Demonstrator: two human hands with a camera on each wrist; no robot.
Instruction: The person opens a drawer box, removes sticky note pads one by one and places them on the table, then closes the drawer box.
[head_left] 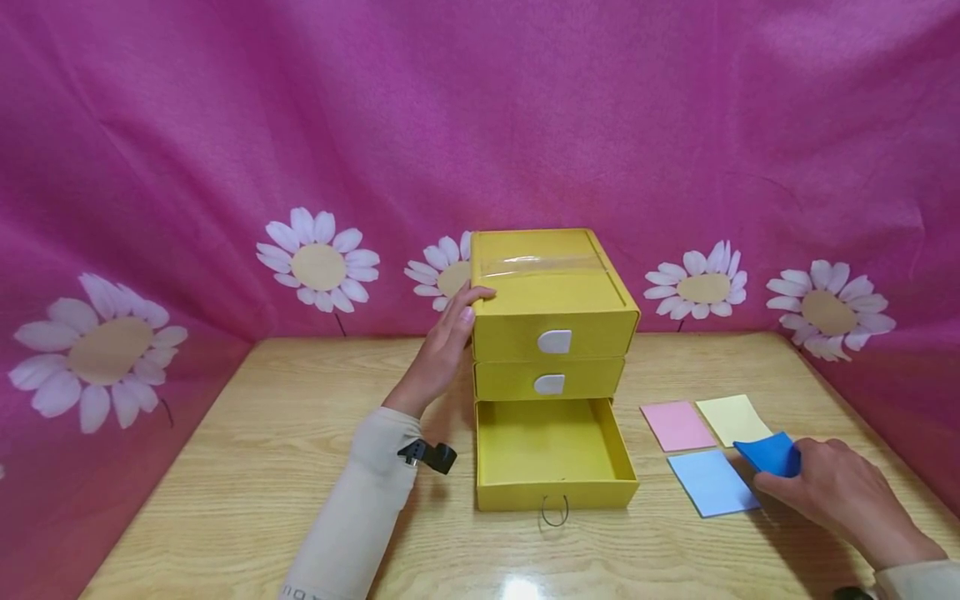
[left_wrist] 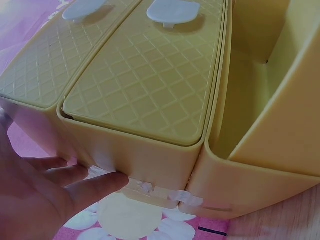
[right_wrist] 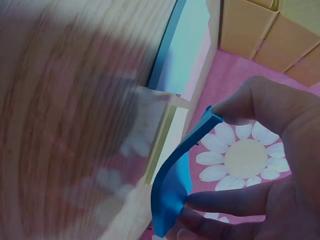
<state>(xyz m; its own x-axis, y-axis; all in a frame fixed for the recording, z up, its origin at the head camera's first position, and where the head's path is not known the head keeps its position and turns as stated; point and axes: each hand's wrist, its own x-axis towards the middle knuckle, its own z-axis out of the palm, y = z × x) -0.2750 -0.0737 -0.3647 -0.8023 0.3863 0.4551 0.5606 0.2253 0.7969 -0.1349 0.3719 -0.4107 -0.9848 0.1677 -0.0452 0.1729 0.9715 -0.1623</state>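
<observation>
A yellow three-drawer box [head_left: 555, 292] stands mid-table with its bottom drawer [head_left: 555, 442] pulled out; nothing lies inside it. My left hand [head_left: 442, 346] rests against the box's left side, thumb near the top edge. In the left wrist view its straight fingers [left_wrist: 100, 187] touch the side wall. My right hand [head_left: 843, 487] pinches a dark blue sticky-note pad [head_left: 772, 454], which bends between thumb and fingers and is lifted off the table in the right wrist view. Beside it lie a light blue pad [head_left: 712, 483], a pink pad [head_left: 678, 426] and a pale yellow pad [head_left: 733, 419].
The wooden table [head_left: 285, 467] reaches back to a pink cloth [head_left: 525, 108] printed with white flowers. White tabs [head_left: 553, 342] mark the two upper drawers, both closed. A thin ring pull [head_left: 555, 511] hangs from the bottom drawer's front.
</observation>
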